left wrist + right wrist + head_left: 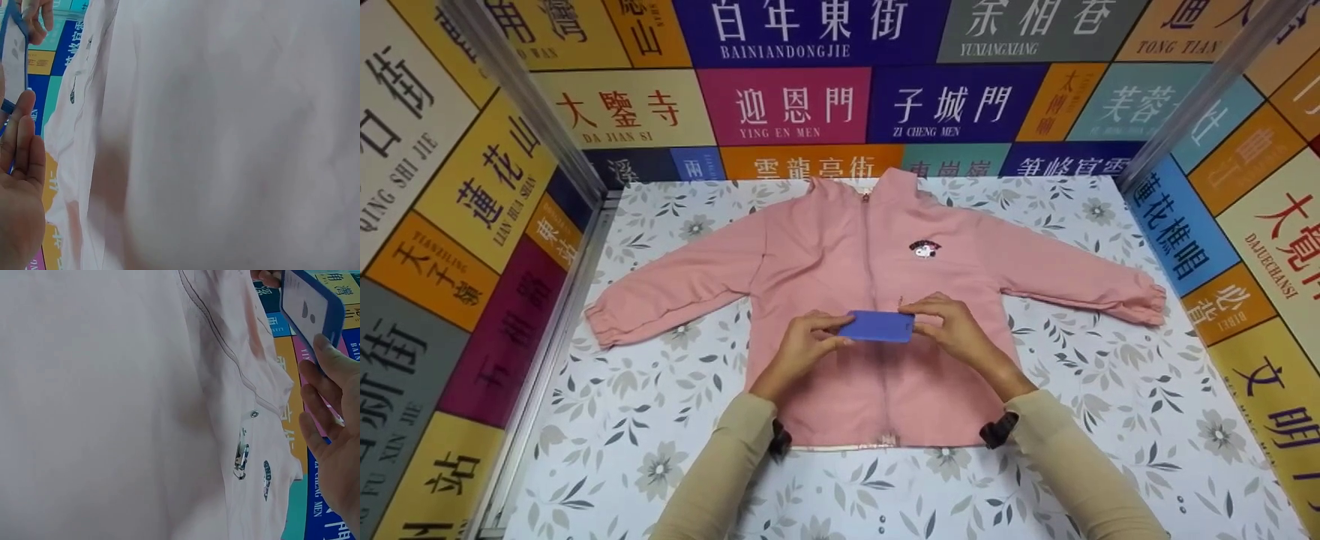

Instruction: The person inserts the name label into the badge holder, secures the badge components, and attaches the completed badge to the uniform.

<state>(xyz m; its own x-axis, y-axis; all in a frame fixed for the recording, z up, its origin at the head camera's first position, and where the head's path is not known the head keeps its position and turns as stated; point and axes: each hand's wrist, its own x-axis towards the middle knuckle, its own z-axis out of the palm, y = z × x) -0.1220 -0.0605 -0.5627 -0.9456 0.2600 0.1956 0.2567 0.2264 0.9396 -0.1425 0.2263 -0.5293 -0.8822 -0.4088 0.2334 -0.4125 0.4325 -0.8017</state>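
Observation:
Both hands hold a thin blue card holder [876, 327] level above the front of a pink zip-up jacket [825, 382]. My left hand [808, 341] pinches its left end between thumb and fingers. At the opposite end, my right hand [952, 326] grips it the same way. The holder's upper face looks plain blue in the head view. In the right wrist view, the other face of the card holder [309, 309] is pale with grey shapes inside a blue rim. The jacket lies flat, sleeves spread, zipper closed, with a small dark-and-white badge [925, 249] on its chest.
A white tablecloth with grey flowers and leaves [660, 472] lies under the jacket. Colourful sign-printed panels [793, 105] stand behind and along both sides. Metal frame posts [529, 97] mark the corners. A dark strap [999, 430] is on the right wrist.

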